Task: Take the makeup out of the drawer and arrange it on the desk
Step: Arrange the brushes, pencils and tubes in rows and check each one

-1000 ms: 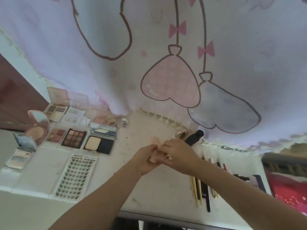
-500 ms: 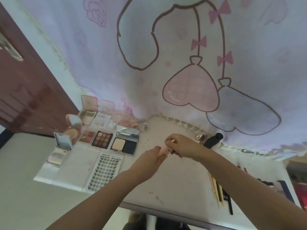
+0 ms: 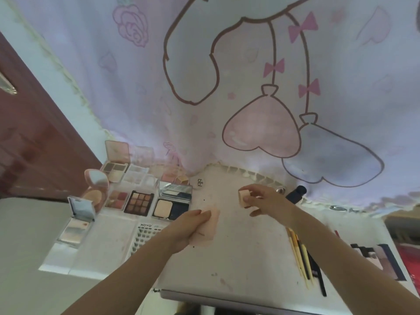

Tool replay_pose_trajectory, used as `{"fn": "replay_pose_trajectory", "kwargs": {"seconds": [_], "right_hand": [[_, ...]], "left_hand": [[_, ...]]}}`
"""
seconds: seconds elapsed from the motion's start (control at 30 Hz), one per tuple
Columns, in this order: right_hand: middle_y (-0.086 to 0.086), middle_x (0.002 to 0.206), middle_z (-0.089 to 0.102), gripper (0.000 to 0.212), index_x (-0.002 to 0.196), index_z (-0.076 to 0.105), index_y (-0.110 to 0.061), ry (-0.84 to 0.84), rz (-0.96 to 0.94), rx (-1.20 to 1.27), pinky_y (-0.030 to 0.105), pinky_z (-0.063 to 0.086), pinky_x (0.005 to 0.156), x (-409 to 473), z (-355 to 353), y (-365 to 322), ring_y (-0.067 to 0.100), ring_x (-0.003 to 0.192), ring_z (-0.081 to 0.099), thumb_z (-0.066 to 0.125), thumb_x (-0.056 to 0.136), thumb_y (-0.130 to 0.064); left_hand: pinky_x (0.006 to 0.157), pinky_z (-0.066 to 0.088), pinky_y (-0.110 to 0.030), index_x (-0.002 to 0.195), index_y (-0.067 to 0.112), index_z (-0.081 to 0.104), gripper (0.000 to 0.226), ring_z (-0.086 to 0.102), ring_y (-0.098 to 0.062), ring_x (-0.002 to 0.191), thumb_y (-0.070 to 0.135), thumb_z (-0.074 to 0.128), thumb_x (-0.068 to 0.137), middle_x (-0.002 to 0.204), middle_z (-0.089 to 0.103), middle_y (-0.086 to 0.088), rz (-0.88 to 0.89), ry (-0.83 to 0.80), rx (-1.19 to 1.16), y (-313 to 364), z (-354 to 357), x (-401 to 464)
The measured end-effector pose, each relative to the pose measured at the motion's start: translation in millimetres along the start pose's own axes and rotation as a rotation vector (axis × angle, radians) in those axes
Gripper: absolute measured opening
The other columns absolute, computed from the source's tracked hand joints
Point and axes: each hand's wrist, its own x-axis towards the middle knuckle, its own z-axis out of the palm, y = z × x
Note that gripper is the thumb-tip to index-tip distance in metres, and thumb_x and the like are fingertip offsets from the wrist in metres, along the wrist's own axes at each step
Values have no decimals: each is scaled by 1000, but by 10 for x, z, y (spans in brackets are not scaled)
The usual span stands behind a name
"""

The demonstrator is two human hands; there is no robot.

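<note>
My left hand (image 3: 186,226) holds a flat pink makeup sponge (image 3: 208,228) just above the white desk (image 3: 245,258), right of the palettes. My right hand (image 3: 266,201) pinches a small pale pink sponge block (image 3: 244,197) farther back and to the right. The two hands are apart. Open eyeshadow palettes (image 3: 139,202) and a powder compact (image 3: 172,204) lie in rows at the desk's left. A false-lash tray (image 3: 147,235) lies in front of them, partly under my left forearm.
Several thin brushes and pencils (image 3: 302,262) lie at the right under my right forearm. A black tube (image 3: 295,194) and a small white round lid (image 3: 200,183) sit near the back. A patterned curtain (image 3: 250,87) hangs behind the desk. A dark red door (image 3: 34,144) stands left.
My hands were joined around the pink sponges; now they have parted, the left moving down-left with the flat sponge, the right staying back with the small block. The view tilted up.
</note>
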Motion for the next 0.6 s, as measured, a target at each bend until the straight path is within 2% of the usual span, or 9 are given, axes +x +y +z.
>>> {"fn": "replay_pose_trajectory", "kwargs": {"seconds": [0.03,0.1,0.2,0.3,0.37,0.47,0.53,0.6], "right_hand": [[7,95,60,26,118,58,-9,41,51,48,26,56,65,71,37,76,16,81,63,57,93,-9],[7,91,60,26,118,54,-9,161,129,72,26,55,61,266,133,220,17,73,62,57,93,-10],[12,93,60,18,107,50,-11,354,186,77,24,48,51,682,228,367,16,64,59,59,92,-14],[7,90,59,14,103,49,-14,475,198,49,23,45,47,1054,256,431,15,63,59,58,91,-17],[3,89,58,15,104,51,-15,499,210,1,30,52,54,1273,242,476,20,70,62,57,91,-20],[6,99,60,18,107,52,-14,477,219,-90,44,55,80,1465,244,546,30,90,64,55,91,-22],[8,106,62,21,109,54,-12,470,209,-200,39,53,82,1525,246,572,27,93,63,54,91,-24],[10,110,61,25,112,56,-9,472,181,-332,31,48,78,1552,247,571,25,94,60,53,92,-24]], "left_hand": [[84,50,-35,122,1,54,29,61,-23,96,16,48,98,108,65,-11,16,90,22,10,28,119],[90,46,-40,124,-1,51,29,56,-27,103,8,48,97,113,60,-14,29,212,38,62,99,366],[85,48,-38,120,5,51,28,57,-28,101,9,50,93,108,59,-11,118,399,288,209,184,809],[74,50,-35,100,16,47,13,55,-19,81,22,53,92,92,54,-2,231,558,572,354,219,1140],[62,42,-30,91,21,43,11,46,-8,67,28,52,92,78,47,5,263,643,815,418,212,1347],[56,33,-23,98,18,49,9,40,-6,62,26,50,93,76,46,7,266,703,1078,408,175,1516],[55,31,-18,108,15,52,16,45,-7,66,22,50,93,85,51,5,301,701,1136,359,169,1552],[61,34,-19,118,13,49,24,51,-11,79,18,47,94,98,54,2,330,679,1126,333,179,1542]]}}
